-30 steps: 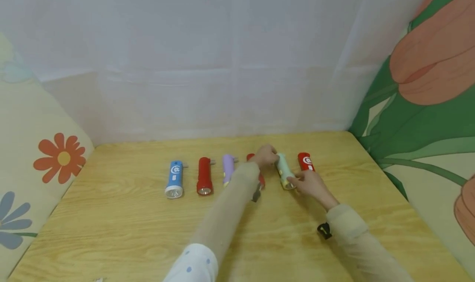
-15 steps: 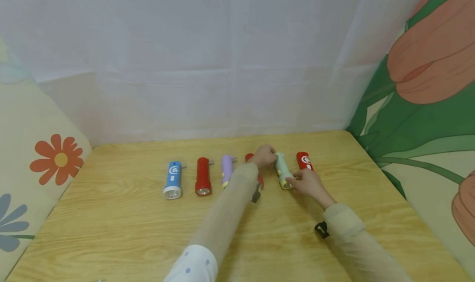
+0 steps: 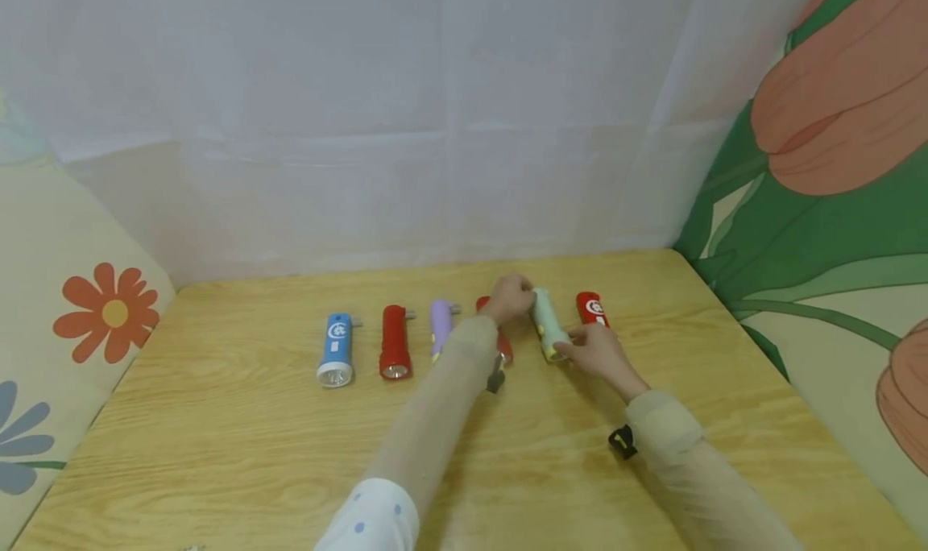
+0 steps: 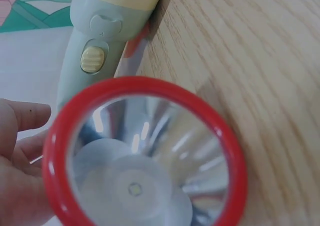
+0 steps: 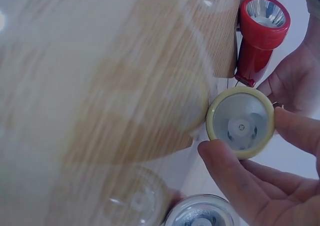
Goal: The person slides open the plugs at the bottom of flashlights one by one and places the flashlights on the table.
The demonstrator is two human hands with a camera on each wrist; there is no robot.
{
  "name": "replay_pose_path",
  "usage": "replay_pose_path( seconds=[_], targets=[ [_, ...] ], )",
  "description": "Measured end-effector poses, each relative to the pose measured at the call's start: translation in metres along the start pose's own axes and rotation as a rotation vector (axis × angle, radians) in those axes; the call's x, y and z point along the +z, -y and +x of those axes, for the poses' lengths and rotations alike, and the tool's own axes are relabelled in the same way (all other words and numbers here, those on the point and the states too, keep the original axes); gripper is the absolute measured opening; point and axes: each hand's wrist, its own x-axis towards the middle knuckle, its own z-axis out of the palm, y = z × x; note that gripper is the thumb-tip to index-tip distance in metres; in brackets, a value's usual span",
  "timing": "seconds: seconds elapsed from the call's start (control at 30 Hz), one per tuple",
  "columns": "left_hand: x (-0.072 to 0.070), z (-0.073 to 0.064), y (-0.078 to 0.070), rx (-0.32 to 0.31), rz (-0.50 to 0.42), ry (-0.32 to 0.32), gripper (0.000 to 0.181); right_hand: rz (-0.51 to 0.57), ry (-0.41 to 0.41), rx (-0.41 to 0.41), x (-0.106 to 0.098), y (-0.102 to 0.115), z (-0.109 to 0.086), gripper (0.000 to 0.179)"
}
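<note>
A pale green flashlight [image 3: 548,325] with a yellow head lies between my two hands. At its far, tail end my left hand [image 3: 511,297] holds it by the fingertips, reaching over a red flashlight [image 3: 505,348] that the hand and sleeve partly cover. My right hand [image 3: 600,356] pinches the yellow head; in the right wrist view, thumb and fingers stand around the lens rim [image 5: 241,123]. Another red flashlight [image 3: 593,308] with a white emblem is partly behind the right hand. In the left wrist view a red lens rim [image 4: 232,141] covers the green flashlight's lower part.
To the left in the same row lie a purple flashlight [image 3: 440,323], a plain red flashlight [image 3: 394,337] and a blue flashlight [image 3: 337,348] with a white head. A white cloth [image 3: 304,172] hangs behind the wooden table [image 3: 217,438]; flowered panels [image 3: 834,285] flank it.
The green flashlight has shifted slightly toward the back of the table with both hands on it, and its lens shows less from above. The head view has shifted a little; the other flashlights stay put.
</note>
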Motion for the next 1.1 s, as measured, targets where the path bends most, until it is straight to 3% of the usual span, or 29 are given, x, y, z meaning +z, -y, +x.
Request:
replay_pose_path(
  seconds=[0.07,0.1,0.3,0.4,0.67,1.1],
  targets=[
    [0.003,0.003,0.004,0.063,0.019,-0.059,0.023,0.009,0.006,0.011,0.000,0.001,0.000,0.029],
    [-0.002,-0.002,-0.003,0.044,0.010,-0.051,0.022,0.016,0.008,0.019,-0.001,0.001,0.001,0.030],
    [-0.042,-0.058,-0.074,-0.073,-0.090,-0.070,0.021,0.045,-0.002,0.024,-0.001,0.003,0.002,0.032],
    [-0.051,-0.074,-0.091,-0.065,-0.141,-0.114,0.021,0.047,-0.009,0.011,0.000,0.003,0.002,0.035],
    [-0.054,-0.078,-0.100,-0.016,-0.134,-0.165,0.021,-0.007,-0.036,-0.004,-0.001,0.001,0.004,0.039],
    [-0.059,-0.081,-0.107,0.059,-0.118,-0.171,0.019,-0.045,-0.068,-0.021,0.001,-0.002,0.008,0.045]
  ],
)
